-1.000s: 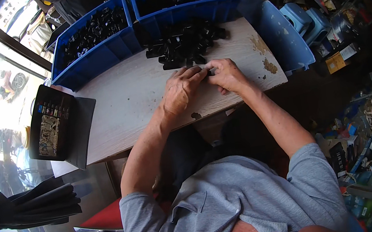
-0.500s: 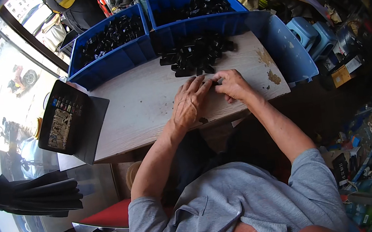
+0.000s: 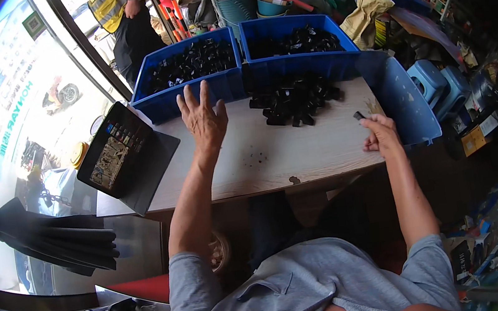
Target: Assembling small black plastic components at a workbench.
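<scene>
My left hand (image 3: 204,122) is raised over the table in front of the left blue bin (image 3: 191,96), fingers spread and nothing in them. Between thumb and fingers, my right hand (image 3: 382,133) pinches a small black plastic part (image 3: 359,116) above the table's right end, close to an empty-looking light blue bin (image 3: 403,97). A loose heap of similar black parts (image 3: 297,100) lies on the pale wooden table (image 3: 231,164), in front of the right blue bin (image 3: 303,63). Both dark blue bins hold many more black parts.
A tablet in a dark folding case (image 3: 116,151) stands at the table's left. Beyond the bins a person in a yellow vest (image 3: 108,7) is standing. Blue plastic stools (image 3: 432,86) are right of the light blue bin. Clutter covers the lower right.
My hands, close together before at the front of the heap, have parted. The left went up toward the left bin; the right carried a black part rightward. The camera's view has shifted too.
</scene>
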`<action>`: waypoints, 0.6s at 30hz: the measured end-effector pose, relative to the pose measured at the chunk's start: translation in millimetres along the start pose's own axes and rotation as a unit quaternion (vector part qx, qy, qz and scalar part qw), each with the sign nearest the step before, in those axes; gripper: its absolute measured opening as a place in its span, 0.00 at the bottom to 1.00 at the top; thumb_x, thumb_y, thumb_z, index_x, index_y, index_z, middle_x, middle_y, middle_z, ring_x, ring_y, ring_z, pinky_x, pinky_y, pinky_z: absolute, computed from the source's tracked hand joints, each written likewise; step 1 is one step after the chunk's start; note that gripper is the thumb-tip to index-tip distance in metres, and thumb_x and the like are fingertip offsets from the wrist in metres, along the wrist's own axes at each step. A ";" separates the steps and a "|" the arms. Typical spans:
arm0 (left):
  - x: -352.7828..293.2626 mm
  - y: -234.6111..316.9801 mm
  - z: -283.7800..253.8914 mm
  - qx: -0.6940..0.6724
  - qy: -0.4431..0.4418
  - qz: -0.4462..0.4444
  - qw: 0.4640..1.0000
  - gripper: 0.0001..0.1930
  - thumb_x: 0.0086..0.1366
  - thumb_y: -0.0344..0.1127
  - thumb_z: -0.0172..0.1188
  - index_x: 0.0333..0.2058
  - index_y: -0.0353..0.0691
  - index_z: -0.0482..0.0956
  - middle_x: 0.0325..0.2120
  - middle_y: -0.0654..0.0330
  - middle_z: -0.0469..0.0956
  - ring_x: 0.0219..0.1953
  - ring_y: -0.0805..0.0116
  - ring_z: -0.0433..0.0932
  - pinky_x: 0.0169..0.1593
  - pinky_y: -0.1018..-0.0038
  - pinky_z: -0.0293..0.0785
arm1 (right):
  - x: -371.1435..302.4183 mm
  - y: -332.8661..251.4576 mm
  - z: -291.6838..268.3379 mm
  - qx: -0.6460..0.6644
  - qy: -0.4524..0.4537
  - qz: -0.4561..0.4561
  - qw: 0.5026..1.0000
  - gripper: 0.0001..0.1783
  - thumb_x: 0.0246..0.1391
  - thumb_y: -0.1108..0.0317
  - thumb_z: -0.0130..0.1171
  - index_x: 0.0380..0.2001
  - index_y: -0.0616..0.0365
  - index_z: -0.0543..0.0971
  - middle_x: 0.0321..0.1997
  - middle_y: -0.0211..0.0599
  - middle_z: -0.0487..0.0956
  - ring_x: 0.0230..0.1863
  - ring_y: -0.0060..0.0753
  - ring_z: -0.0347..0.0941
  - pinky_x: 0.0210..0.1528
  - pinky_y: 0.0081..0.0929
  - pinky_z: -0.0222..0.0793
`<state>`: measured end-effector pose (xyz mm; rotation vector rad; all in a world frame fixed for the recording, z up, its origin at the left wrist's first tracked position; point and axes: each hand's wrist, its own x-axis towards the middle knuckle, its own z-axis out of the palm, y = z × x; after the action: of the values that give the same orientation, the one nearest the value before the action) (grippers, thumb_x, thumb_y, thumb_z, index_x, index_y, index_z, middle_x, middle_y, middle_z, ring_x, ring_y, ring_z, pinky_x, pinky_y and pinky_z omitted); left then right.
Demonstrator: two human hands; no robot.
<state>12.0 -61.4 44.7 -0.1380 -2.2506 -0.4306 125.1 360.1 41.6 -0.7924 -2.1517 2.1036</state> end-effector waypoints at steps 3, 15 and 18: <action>21.7 -31.3 10.1 0.050 -0.042 0.011 0.998 0.38 0.59 0.43 0.68 0.67 0.49 0.64 0.65 0.38 0.61 0.67 0.30 0.58 0.69 0.45 0.55 | 19.6 -7.4 -33.3 0.077 0.118 -0.037 0.989 0.14 0.53 0.62 0.69 0.40 0.55 0.79 0.12 0.30 0.65 0.15 0.29 0.69 0.20 0.35 0.78; 32.9 -40.4 35.7 0.078 -0.055 -0.017 0.995 0.40 0.62 0.50 0.65 0.70 0.58 0.59 0.70 0.46 0.55 0.67 0.24 0.55 0.67 0.39 0.54 | 19.5 -10.8 1.9 0.064 0.121 -0.054 0.989 0.15 0.53 0.61 0.69 0.42 0.53 0.81 0.14 0.28 0.67 0.20 0.32 0.74 0.25 0.36 0.81; 32.2 -37.5 42.6 0.074 -0.050 -0.025 0.996 0.41 0.61 0.50 0.66 0.70 0.59 0.59 0.71 0.46 0.55 0.67 0.23 0.54 0.66 0.38 0.56 | 15.0 -5.6 28.0 0.053 0.052 -0.035 0.997 0.15 0.53 0.62 0.70 0.42 0.54 0.80 0.14 0.27 0.68 0.17 0.28 0.74 0.24 0.34 0.82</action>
<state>-48.6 -82.9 33.4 -0.0267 -2.3788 -0.2877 99.9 339.9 39.6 -0.7854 -1.9686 2.0727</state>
